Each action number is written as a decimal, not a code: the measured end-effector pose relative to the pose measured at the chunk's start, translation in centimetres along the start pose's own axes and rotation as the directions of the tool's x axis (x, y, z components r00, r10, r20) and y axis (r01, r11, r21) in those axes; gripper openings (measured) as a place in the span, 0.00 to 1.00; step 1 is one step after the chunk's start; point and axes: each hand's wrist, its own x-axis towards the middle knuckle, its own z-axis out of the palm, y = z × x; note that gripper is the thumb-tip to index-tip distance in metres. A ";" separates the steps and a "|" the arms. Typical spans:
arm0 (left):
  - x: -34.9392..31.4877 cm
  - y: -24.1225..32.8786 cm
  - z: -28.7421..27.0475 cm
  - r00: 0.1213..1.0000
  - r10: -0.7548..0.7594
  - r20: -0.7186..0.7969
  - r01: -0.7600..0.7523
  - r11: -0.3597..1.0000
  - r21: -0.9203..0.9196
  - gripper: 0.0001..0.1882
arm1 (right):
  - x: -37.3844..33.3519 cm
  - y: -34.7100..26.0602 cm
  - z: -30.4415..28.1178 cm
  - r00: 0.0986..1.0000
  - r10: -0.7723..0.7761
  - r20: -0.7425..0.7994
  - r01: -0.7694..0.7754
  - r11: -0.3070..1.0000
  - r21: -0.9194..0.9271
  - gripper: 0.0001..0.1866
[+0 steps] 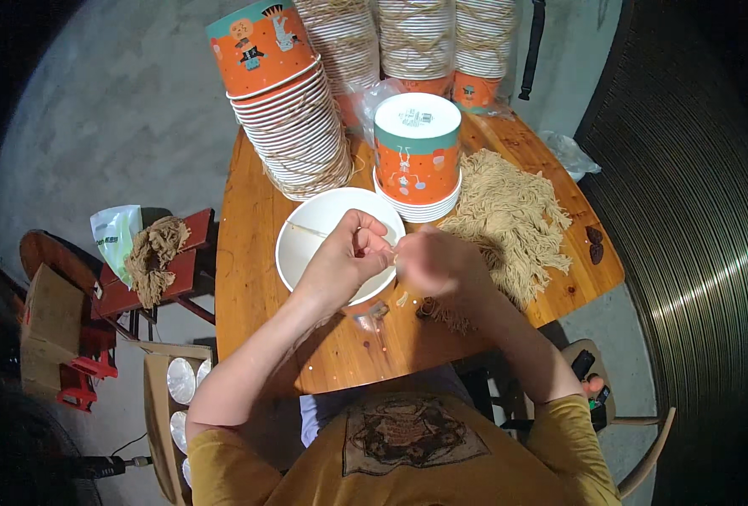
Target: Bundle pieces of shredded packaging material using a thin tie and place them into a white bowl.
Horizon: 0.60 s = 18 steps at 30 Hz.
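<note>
On the wooden table, an open white paper bucket faces up toward me. My left hand is over its right side, thumb and fingers pinched on a thin beige cord that runs across the bucket's mouth. Just right of it, my right hand is curled closed, its fingertips meeting the left ones at the cord. Motion blurs those right fingers and the small bit between the hands is partly hidden. A loose heap of beige cords lies beside my right hand.
Behind the hands stands an upside-down stack of orange and green paper buckets. A taller stack tied round with cords leans at the back left, and wrapped stacks rise behind. Dark dried fruits sit near the right edge. A red stool holds more cords.
</note>
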 end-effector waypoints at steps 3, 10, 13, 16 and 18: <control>-0.1 0.3 0.0 1.000 -0.022 -0.001 0.022 1.000 0.003 0.14 | 0.0 -0.2 0.1 0.999 0.003 -0.035 -0.003 1.000 -0.008 0.08; 0.0 0.2 0.0 1.000 -0.021 -0.002 0.021 0.997 -0.080 0.15 | -0.1 0.1 -0.3 0.949 0.304 0.081 -0.308 0.849 0.430 0.07; 0.1 0.3 0.0 0.999 -0.042 -0.010 0.041 0.995 -0.088 0.15 | -0.2 -0.2 -0.4 0.950 0.293 0.110 -0.313 0.878 0.362 0.08; 0.2 0.1 -0.2 0.999 -0.035 -0.005 0.035 0.996 -0.086 0.15 | 0.0 -0.2 -0.1 0.973 0.219 0.074 -0.231 0.939 0.253 0.07; 0.2 0.2 -0.2 0.999 -0.049 0.011 0.050 0.995 -0.089 0.15 | 0.1 -0.3 -0.2 0.993 0.113 0.010 -0.113 0.979 0.172 0.06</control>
